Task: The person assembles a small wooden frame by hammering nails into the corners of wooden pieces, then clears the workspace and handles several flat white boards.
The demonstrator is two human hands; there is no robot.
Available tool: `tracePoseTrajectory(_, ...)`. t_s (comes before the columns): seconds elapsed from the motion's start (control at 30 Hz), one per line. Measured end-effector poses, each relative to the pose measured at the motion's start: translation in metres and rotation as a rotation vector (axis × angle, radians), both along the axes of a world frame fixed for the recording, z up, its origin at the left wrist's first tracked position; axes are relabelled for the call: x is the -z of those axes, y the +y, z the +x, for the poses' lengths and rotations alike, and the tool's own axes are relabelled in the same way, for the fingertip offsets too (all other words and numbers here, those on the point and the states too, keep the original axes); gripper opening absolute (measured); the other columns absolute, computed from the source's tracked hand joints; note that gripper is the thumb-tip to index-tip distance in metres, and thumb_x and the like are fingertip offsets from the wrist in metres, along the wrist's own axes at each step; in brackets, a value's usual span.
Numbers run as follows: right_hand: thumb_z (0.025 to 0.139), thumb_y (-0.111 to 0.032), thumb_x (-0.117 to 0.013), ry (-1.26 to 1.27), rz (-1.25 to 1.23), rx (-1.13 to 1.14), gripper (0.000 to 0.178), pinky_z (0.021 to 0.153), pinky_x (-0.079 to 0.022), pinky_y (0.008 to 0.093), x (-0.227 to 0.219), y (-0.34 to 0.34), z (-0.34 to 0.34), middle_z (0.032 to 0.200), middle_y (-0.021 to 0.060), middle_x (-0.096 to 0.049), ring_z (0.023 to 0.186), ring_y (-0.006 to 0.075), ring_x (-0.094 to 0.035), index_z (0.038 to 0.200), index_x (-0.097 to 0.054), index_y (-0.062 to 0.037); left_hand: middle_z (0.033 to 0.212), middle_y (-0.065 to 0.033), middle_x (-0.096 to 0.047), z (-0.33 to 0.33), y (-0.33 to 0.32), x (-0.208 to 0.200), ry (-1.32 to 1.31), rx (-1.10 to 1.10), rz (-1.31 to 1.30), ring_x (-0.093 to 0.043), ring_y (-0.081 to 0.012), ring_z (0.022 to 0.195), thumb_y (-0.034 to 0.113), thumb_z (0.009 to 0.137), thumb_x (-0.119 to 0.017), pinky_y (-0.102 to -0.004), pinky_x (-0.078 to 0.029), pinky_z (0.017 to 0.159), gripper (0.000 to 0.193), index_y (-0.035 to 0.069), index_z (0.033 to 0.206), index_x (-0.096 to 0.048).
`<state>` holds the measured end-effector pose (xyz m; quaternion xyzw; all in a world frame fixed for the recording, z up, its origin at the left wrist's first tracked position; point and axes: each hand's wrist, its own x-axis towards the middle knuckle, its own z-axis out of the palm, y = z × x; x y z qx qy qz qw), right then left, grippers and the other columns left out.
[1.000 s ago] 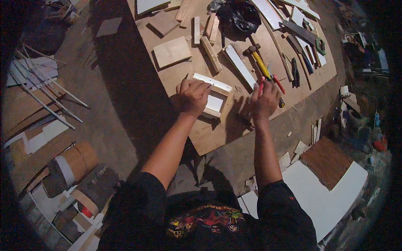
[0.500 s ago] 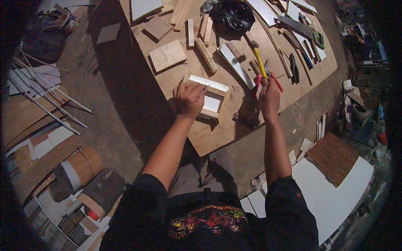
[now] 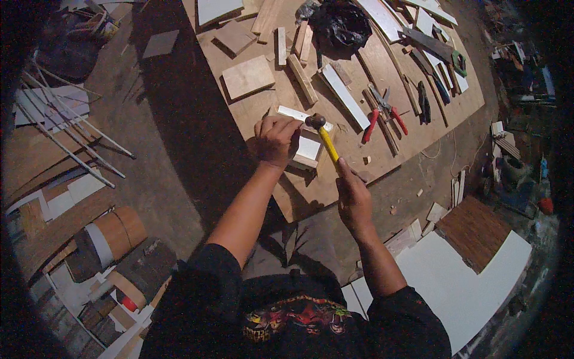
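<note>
A small rectangular wooden frame (image 3: 305,160) with a white inner face lies near the front of the plywood table. Over its left side is my left hand (image 3: 277,140), fingers bent and pressed together at the white-topped far strip (image 3: 289,113). Anything between those fingertips is too small to make out. My right hand (image 3: 355,200) grips the yellow handle of a hammer (image 3: 330,145). The hammer's head sits beside my left fingertips, over the right end of the far strip; whether it touches cannot be told. Red-handled pliers (image 3: 384,112) lie open to the right of the frame.
Wood blocks (image 3: 248,78) and strips lie across the plywood table (image 3: 251,116). A black plastic bag (image 3: 341,29) sits at the back, a green-handled saw (image 3: 433,45) at the far right. White board (image 3: 442,287) and brown board (image 3: 475,233) are on the floor at right.
My right hand has brought the hammer left and nearer, from beside the pliers to the frame. The pliers now show fully. My left hand stays on the frame, its fingers drawn closer together.
</note>
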<state>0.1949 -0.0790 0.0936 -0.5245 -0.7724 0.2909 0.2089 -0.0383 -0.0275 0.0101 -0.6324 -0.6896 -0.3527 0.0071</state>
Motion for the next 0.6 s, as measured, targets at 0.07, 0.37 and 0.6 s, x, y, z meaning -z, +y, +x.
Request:
tracePoseTrajectory(0.07, 0.094, -0.002, -0.063, -0.040, -0.019, 0.009, 0.055, 0.083, -0.054, 0.0392, 0.001, 0.002, -0.003, 0.111, 0.0210, -0.069, 0.099, 0.0340, -0.069, 0.146, -0.051, -0.0134, 0.096, 0.0041, -0.072, 0.000, 0.000, 0.000, -0.004, 0.009, -0.004, -0.062, -0.0197, 0.096, 0.025, 0.081, -0.073, -0.0400, -0.042, 0.086, 0.013, 0.020, 0.092, -0.076)
tracePoseTrajectory(0.37, 0.093, -0.001, -0.062, -0.081, 0.013, 0.012, 0.055, 0.083, -0.055, 0.0416, -0.002, 0.000, -0.012, 0.113, 0.0219, -0.068, 0.101, 0.0347, -0.068, 0.145, -0.051, -0.0144, 0.095, 0.0033, -0.072, 0.001, 0.002, 0.002, -0.060, -0.003, 0.011, -0.062, -0.0215, 0.097, 0.022, 0.082, -0.071, -0.0423, -0.042, 0.087, 0.010, 0.016, 0.089, -0.076)
tracePoseTrajectory(0.6, 0.094, 0.000, -0.061, -0.083, -0.017, -0.020, 0.053, 0.090, -0.054, 0.0395, 0.005, 0.000, -0.011, 0.124, 0.0218, -0.066, 0.110, 0.0348, -0.067, 0.145, -0.051, -0.0125, 0.095, 0.0034, -0.072, 0.002, 0.002, -0.002, -0.040, -0.017, 0.014, -0.062, -0.0216, 0.094, 0.022, 0.083, -0.070, -0.0422, -0.043, 0.086, 0.009, 0.015, 0.086, -0.075)
